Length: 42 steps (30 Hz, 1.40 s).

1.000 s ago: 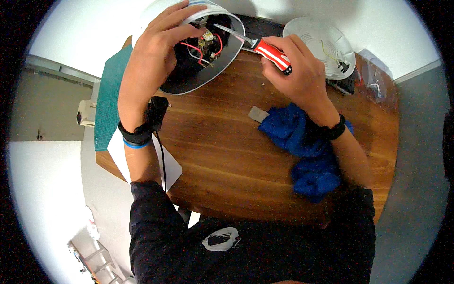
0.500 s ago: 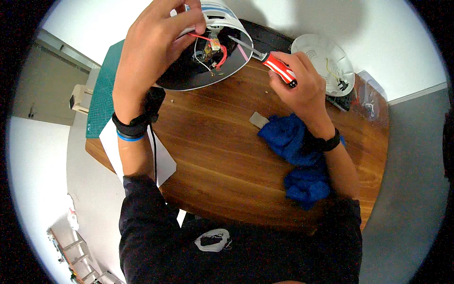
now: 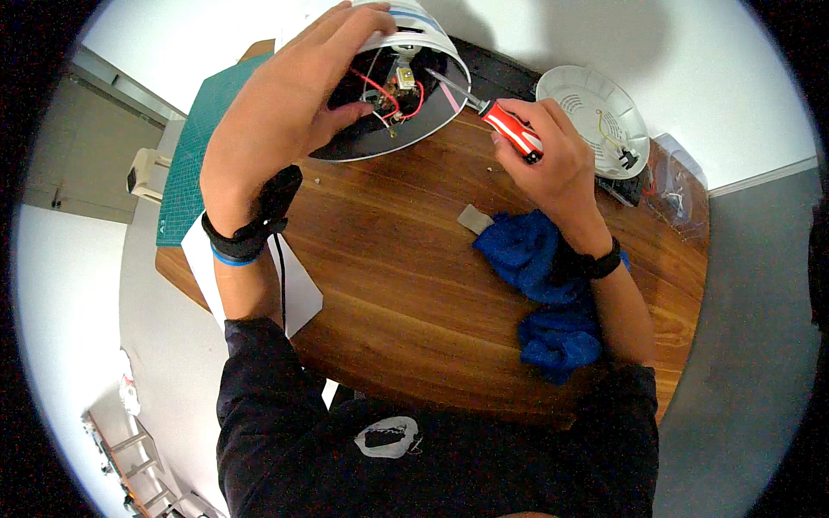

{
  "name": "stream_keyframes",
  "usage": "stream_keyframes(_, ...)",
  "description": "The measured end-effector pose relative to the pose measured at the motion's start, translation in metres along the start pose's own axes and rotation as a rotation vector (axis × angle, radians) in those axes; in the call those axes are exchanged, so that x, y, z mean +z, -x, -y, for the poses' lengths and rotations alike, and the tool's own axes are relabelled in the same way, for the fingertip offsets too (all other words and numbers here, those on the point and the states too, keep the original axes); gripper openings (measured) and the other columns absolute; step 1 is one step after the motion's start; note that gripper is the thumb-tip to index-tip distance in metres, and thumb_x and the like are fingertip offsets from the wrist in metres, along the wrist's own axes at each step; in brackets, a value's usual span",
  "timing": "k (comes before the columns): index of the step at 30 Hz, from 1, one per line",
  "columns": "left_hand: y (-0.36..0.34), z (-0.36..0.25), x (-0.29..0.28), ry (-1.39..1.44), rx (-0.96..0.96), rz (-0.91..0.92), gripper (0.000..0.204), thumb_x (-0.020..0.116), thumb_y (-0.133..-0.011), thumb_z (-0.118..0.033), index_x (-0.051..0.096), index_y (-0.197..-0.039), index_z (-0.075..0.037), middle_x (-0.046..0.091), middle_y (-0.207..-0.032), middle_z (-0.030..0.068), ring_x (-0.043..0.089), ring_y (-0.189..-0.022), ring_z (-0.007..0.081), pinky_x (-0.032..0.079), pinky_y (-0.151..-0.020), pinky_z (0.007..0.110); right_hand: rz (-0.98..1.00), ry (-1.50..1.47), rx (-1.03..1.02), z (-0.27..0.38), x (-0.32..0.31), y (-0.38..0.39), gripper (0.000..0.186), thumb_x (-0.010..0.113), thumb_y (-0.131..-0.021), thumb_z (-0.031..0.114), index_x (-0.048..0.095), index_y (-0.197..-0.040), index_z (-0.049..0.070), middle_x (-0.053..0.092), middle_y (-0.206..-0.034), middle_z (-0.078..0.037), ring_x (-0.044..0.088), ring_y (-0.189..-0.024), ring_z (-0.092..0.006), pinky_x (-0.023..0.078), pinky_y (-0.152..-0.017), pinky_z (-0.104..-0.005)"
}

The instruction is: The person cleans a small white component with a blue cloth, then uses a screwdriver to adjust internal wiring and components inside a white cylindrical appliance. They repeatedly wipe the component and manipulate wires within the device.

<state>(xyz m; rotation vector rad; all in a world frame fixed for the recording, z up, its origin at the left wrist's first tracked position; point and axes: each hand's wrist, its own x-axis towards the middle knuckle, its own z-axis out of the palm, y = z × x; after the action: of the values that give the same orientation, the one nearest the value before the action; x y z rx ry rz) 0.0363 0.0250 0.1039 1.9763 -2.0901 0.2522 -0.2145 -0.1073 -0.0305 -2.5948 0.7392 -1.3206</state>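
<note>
At the far edge of the table a white rounded appliance housing (image 3: 434, 41) lies with its open side toward me. Red and white wires (image 3: 376, 85) and a small yellowish component (image 3: 405, 78) show in its dark inside. My left hand (image 3: 332, 65) holds the housing's rim, fingers over the white outside and thumb inside near the wires. In my right hand (image 3: 553, 151) is a screwdriver (image 3: 516, 129) with a red and white handle. Its shaft points into the opening, and the tip shows near the inner wall; I cannot tell whether it touches anything.
A round white cover (image 3: 596, 112) with a yellow wire and black connector leans at the back right, beside a clear plastic bag (image 3: 678, 190). A blue cloth (image 3: 522, 250) lies under my right forearm. At left are a green cutting mat (image 3: 194, 164) and white paper (image 3: 302, 302).
My left hand has let go of the red wire and moved onto the housing's rim, thumb inside. The housing has shifted slightly right. My right hand still holds the screwdriver, almost unmoved.
</note>
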Motion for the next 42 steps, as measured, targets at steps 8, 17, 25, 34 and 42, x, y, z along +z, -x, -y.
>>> stream_keyframes(8, -0.002, -0.008, 0.006, -0.072, 0.091, -0.026, 0.083, 0.086, -0.081, -0.010, 0.047, -0.154, -0.017, 0.044, -0.166, 0.0122, 0.038, -0.155, 0.0422, 0.033, -0.128, 0.061, 0.007, 0.003, 0.017, 0.001, -0.001, 0.000, 0.031, 0.080, -0.088, 0.022, 0.073, -0.118, 0.019, 0.069, -0.100, -0.006, 0.072, -0.082, -0.0308, 0.060, -0.067, -0.0423)
stream_keyframes(17, -0.007, 0.003, 0.021, -0.138, 0.154, -0.086, 0.078, 0.080, -0.087, -0.013, 0.045, -0.156, -0.016, 0.044, -0.165, 0.0149, 0.041, -0.153, 0.0454, 0.043, -0.124, 0.053, -0.005, -0.002, -0.002, 0.003, -0.001, -0.001, 0.032, 0.080, -0.086, 0.019, 0.073, -0.117, 0.019, 0.070, -0.100, -0.006, 0.072, -0.082, -0.0305, 0.060, -0.068, -0.0417)
stream_keyframes(25, -0.007, 0.004, 0.027, -0.121, 0.199, -0.183, 0.069, 0.074, -0.092, -0.011, 0.047, -0.155, -0.014, 0.047, -0.161, 0.0184, 0.044, -0.150, 0.0457, 0.046, -0.122, 0.050, -0.002, 0.015, -0.013, 0.001, -0.001, -0.001, 0.030, 0.080, -0.086, 0.019, 0.073, -0.116, 0.019, 0.069, -0.100, -0.005, 0.072, -0.081, -0.0303, 0.060, -0.067, -0.0413)
stream_keyframes(34, -0.008, 0.004, 0.020, -0.068, 0.149, -0.170, 0.063, 0.060, -0.095, 0.002, 0.054, -0.153, -0.020, 0.049, -0.163, 0.0131, 0.041, -0.152, 0.0462, 0.037, -0.127, 0.054, 0.018, -0.008, -0.010, 0.002, -0.002, -0.001, 0.032, 0.080, -0.088, 0.020, 0.072, -0.118, 0.018, 0.069, -0.101, -0.007, 0.072, -0.084, -0.0314, 0.060, -0.069, -0.0423)
stream_keyframes(42, -0.011, 0.009, 0.023, -0.020, 0.074, -0.088, 0.069, 0.056, -0.095, 0.005, 0.051, -0.155, -0.027, 0.044, -0.168, 0.0099, 0.036, -0.153, 0.0514, 0.029, -0.130, 0.062, -0.027, -0.046, -0.023, 0.000, 0.000, -0.001, 0.027, 0.076, -0.093, 0.018, 0.071, -0.119, 0.012, 0.071, -0.102, -0.010, 0.072, -0.085, -0.0334, 0.060, -0.072, -0.0427)
